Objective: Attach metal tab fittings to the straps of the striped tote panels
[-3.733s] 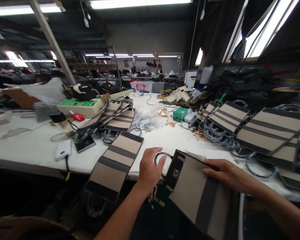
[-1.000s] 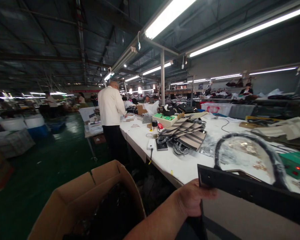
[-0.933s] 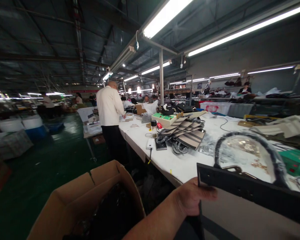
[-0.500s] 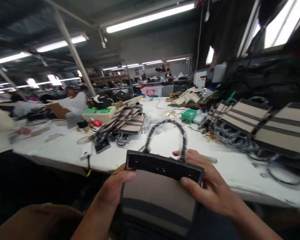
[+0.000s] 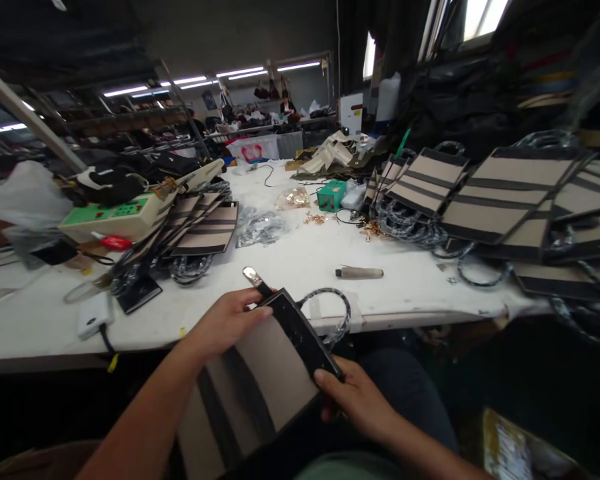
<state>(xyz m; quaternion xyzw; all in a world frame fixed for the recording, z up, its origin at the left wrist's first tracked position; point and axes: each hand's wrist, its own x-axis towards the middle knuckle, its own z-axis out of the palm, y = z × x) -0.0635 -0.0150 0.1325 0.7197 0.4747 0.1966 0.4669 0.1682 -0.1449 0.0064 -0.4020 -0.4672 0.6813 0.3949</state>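
Beige and black, the striped panel (image 5: 273,367) tilts beside the desk (image 5: 300,257), left hand (image 5: 225,323) and right hand (image 5: 355,395) gripping either end of its dark band (image 5: 299,332), I'd guess to steady it.

Bright window (image 5: 484,17), lit ceiling tubes (image 5: 241,72)

The head-worn camera looks forward and down over the nearby table (image 5: 300,260).

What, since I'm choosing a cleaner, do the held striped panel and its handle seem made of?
The panel looks like matte fabric, perhaps canvas: its beige shows no glare. The handle seems dark, possibly leather, under clear plastic film, given bright crinkles.
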